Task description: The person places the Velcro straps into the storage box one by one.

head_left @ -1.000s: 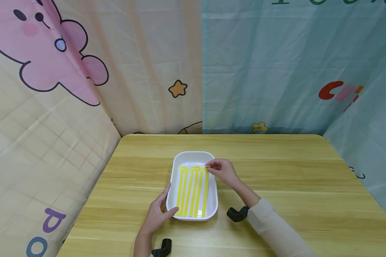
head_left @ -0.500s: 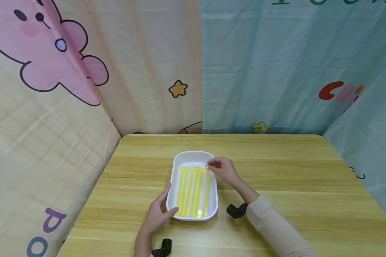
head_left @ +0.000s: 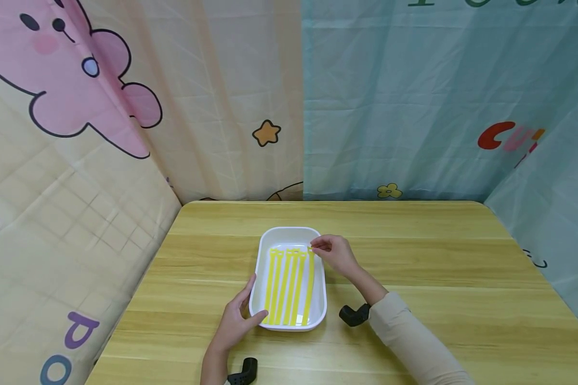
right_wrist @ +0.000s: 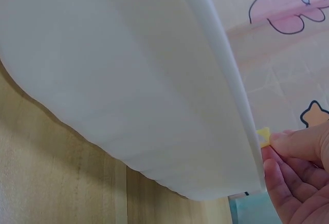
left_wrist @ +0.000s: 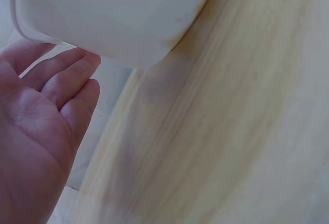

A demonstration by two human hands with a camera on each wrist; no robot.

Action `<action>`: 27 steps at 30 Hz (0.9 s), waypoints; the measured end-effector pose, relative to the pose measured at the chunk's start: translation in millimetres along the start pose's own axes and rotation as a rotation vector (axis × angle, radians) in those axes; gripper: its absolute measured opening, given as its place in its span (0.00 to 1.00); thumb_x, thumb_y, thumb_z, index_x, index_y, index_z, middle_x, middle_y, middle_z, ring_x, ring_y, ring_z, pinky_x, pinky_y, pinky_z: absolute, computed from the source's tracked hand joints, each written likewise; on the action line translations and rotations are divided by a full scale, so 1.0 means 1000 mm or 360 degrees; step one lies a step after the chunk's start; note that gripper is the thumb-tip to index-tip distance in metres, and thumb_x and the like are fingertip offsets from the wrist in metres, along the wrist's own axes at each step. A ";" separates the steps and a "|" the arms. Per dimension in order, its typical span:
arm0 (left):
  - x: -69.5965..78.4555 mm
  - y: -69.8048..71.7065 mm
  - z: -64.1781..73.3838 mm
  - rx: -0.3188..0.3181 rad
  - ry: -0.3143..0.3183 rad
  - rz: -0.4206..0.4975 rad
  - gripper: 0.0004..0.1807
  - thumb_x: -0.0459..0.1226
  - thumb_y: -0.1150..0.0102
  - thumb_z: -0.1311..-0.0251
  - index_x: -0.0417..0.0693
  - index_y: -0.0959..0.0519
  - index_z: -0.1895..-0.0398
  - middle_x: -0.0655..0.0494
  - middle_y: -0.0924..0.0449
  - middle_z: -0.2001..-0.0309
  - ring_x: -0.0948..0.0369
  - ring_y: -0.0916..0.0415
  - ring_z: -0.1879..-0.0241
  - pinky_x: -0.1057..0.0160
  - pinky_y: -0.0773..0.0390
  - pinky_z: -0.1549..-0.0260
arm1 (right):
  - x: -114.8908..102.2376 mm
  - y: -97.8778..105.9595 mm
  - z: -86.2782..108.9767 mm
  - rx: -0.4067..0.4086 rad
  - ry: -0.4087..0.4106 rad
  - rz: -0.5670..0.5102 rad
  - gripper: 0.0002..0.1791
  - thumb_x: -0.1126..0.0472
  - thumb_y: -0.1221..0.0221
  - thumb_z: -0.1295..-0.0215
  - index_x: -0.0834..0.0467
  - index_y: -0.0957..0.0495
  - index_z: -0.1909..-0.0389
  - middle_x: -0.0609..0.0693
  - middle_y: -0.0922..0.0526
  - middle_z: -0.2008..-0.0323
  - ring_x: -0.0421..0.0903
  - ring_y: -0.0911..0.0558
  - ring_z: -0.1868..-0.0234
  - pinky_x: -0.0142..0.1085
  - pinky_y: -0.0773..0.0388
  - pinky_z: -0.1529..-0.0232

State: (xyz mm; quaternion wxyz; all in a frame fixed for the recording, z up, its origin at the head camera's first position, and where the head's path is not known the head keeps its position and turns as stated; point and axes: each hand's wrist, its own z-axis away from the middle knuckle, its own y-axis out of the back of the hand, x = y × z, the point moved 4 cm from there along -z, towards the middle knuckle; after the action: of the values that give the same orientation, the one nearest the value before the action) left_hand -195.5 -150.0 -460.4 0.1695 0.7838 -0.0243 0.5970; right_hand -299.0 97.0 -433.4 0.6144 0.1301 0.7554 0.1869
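A white rectangular tray [head_left: 289, 229] stands on the table with several thin yellow strips [head_left: 284, 289] laid lengthwise side by side in it. My left hand [head_left: 235, 322] holds its near left corner, thumb over the rim and fingers along the outer wall; the left wrist view shows those fingers nearly straight against the tray's side [left_wrist: 113, 18]. At the far right of the tray, my right hand [head_left: 338, 256] pinches the far end of the rightmost yellow strip [head_left: 310, 283]. In the right wrist view the strip's yellow tip [right_wrist: 264, 136] pokes out between thumb and fingers, just past the rim.
The wooden table [head_left: 414, 256] extends around the tray on every side. Printed curtains [head_left: 221, 107] hang behind and beside it. Black wrist mounts [head_left: 354, 316] project below both hands, over the tabletop.
My right hand has shifted slightly away and to the right, drawing the far end of the rightmost strip with it. The left hand and tray have stayed in place.
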 end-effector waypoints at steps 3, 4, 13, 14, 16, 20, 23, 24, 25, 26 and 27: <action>0.001 0.000 0.000 0.0005 -0.0005 -0.0002 0.41 0.25 0.37 0.50 0.29 0.47 0.34 0.37 0.51 0.33 0.48 0.54 0.35 0.74 0.50 0.42 | 0.000 0.000 0.000 0.0000 0.0003 -0.0001 0.06 0.73 0.39 0.46 0.68 0.19 0.65 0.55 0.18 0.69 0.47 0.19 0.69 0.34 0.20 0.65; 0.001 0.000 0.000 0.0006 -0.0007 -0.0004 0.41 0.25 0.37 0.51 0.29 0.47 0.34 0.37 0.51 0.33 0.48 0.54 0.35 0.74 0.50 0.42 | 0.000 0.000 0.000 -0.0001 0.0002 -0.0004 0.06 0.73 0.39 0.46 0.68 0.19 0.65 0.55 0.18 0.69 0.47 0.19 0.69 0.34 0.20 0.66; 0.004 -0.002 0.000 0.0000 -0.0010 -0.0011 0.41 0.24 0.37 0.51 0.28 0.46 0.34 0.36 0.50 0.33 0.48 0.53 0.35 0.73 0.49 0.42 | 0.003 0.002 0.001 0.0026 0.0032 0.0004 0.07 0.73 0.39 0.45 0.69 0.20 0.64 0.55 0.17 0.69 0.48 0.19 0.68 0.34 0.20 0.65; 0.005 -0.003 -0.001 0.0001 -0.0008 -0.0015 0.41 0.24 0.37 0.51 0.28 0.46 0.34 0.36 0.50 0.33 0.48 0.53 0.35 0.73 0.49 0.42 | 0.003 0.002 0.002 0.0032 0.0035 0.0011 0.07 0.73 0.39 0.45 0.70 0.20 0.64 0.56 0.17 0.69 0.48 0.19 0.68 0.34 0.20 0.65; 0.005 -0.003 -0.001 0.0004 0.0001 -0.0022 0.41 0.25 0.36 0.51 0.29 0.46 0.34 0.38 0.50 0.33 0.49 0.52 0.35 0.72 0.49 0.42 | 0.004 0.003 0.002 0.0042 0.0030 0.0024 0.08 0.73 0.39 0.45 0.70 0.20 0.64 0.55 0.17 0.69 0.48 0.19 0.68 0.35 0.20 0.65; 0.005 -0.003 -0.002 -0.0006 0.0017 -0.0041 0.41 0.26 0.36 0.50 0.30 0.46 0.34 0.40 0.49 0.33 0.48 0.53 0.35 0.73 0.49 0.42 | 0.006 0.005 0.005 0.0065 0.0021 0.0000 0.08 0.73 0.38 0.46 0.70 0.20 0.63 0.56 0.17 0.68 0.48 0.19 0.67 0.35 0.20 0.64; -0.006 -0.001 -0.002 -0.0001 -0.0019 -0.0041 0.41 0.25 0.37 0.50 0.31 0.46 0.33 0.40 0.50 0.33 0.47 0.53 0.35 0.73 0.49 0.42 | 0.008 0.009 0.010 0.0117 0.0038 -0.0048 0.08 0.72 0.38 0.46 0.70 0.20 0.64 0.57 0.17 0.67 0.49 0.19 0.67 0.34 0.20 0.64; -0.011 0.000 -0.003 0.0004 -0.0037 -0.0044 0.41 0.25 0.37 0.50 0.33 0.46 0.33 0.41 0.49 0.33 0.47 0.53 0.34 0.73 0.49 0.42 | 0.009 0.012 0.013 0.0148 0.0039 -0.0071 0.08 0.72 0.38 0.46 0.70 0.20 0.64 0.57 0.17 0.67 0.50 0.19 0.66 0.33 0.20 0.64; -0.016 0.000 -0.003 0.0008 -0.0048 -0.0051 0.41 0.26 0.37 0.49 0.35 0.46 0.32 0.42 0.49 0.32 0.47 0.53 0.34 0.72 0.49 0.41 | 0.010 0.015 0.017 0.0185 0.0039 -0.0088 0.08 0.72 0.38 0.45 0.70 0.20 0.64 0.58 0.17 0.67 0.50 0.19 0.66 0.32 0.20 0.65; -0.020 0.000 -0.004 0.0008 -0.0068 -0.0075 0.40 0.27 0.38 0.48 0.38 0.45 0.32 0.43 0.49 0.32 0.47 0.53 0.34 0.69 0.48 0.40 | 0.012 0.020 0.020 0.0225 0.0038 -0.0109 0.08 0.72 0.38 0.45 0.70 0.20 0.63 0.58 0.18 0.67 0.51 0.19 0.66 0.31 0.21 0.65; -0.023 0.001 -0.005 0.0013 -0.0077 -0.0103 0.40 0.29 0.38 0.47 0.40 0.45 0.31 0.44 0.49 0.32 0.48 0.53 0.34 0.65 0.48 0.39 | 0.014 0.025 0.024 0.0269 0.0036 -0.0120 0.08 0.71 0.39 0.44 0.70 0.20 0.63 0.59 0.18 0.67 0.52 0.19 0.66 0.30 0.21 0.65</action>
State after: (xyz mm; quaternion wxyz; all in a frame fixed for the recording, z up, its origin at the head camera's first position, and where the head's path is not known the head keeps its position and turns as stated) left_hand -206.7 -152.9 -480.9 0.1851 0.7990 -0.0006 0.5722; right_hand -279.7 127.9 -438.9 0.5993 0.1507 0.7797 0.1007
